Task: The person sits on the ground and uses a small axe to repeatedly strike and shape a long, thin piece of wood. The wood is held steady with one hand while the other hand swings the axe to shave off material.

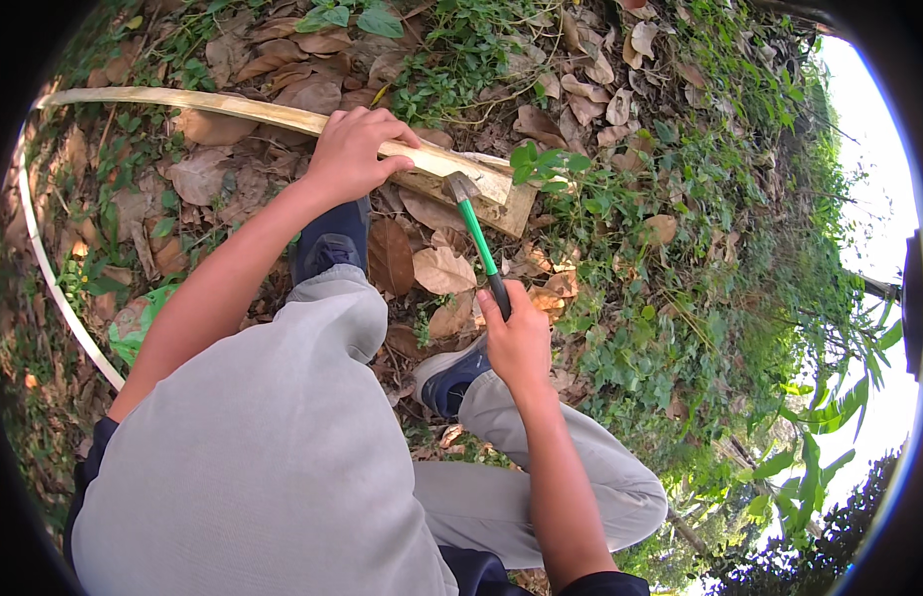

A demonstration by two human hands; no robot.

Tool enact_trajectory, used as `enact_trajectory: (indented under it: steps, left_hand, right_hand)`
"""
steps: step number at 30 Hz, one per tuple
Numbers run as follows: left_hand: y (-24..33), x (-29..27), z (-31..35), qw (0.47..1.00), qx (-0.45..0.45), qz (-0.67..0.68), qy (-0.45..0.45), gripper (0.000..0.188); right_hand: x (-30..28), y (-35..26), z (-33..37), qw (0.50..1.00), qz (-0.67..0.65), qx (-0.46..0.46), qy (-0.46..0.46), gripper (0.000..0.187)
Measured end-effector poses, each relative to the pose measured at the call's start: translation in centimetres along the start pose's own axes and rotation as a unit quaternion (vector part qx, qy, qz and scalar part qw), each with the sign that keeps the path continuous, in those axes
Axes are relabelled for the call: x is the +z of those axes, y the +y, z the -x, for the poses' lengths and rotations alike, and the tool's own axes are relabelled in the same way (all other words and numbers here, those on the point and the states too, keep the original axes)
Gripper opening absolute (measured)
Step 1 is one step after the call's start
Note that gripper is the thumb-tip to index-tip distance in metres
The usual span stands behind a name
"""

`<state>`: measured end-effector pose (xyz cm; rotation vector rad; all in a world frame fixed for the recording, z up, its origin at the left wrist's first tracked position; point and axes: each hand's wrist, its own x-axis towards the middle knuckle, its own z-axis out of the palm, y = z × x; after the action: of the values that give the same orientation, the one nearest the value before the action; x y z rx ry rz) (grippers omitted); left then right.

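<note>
My left hand (357,154) grips a long, pale wooden strip (203,102), thumb on the near side and fingers over the top. The strip lies over a second, wider board (518,212), whose end shows beyond it on the right. My right hand (521,338) is closed round the black grip of a hammer (477,238) with a green handle. The hammer's metal head rests on or just above the strip near its right end; I cannot tell if it touches. Any nail under the head is hidden.
Dry brown leaves (444,270) and low green plants (620,328) cover the ground. A thin pale strip (59,278) curves down the left side. My dark shoes (332,238) and grey trousers are close below the boards. A leafy sprig (546,167) overhangs the board's right end.
</note>
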<state>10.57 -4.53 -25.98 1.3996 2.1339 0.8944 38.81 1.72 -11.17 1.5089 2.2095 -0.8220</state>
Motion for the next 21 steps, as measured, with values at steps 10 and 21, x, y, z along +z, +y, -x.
enact_trajectory:
  steps: [10,21]
  left_hand:
    - [0.0,-0.1,0.1,1.0,-0.004,0.003,-0.005,0.023]
    - [0.2,-0.3,0.1,1.0,-0.013,-0.005,-0.006,0.023]
  right_hand:
    - [-3.9,-2.6,1.2,0.909,-0.294,-0.149,0.255,0.021]
    - [3.0,2.1,-0.2,0.998,-0.054,-0.003,0.019,0.027]
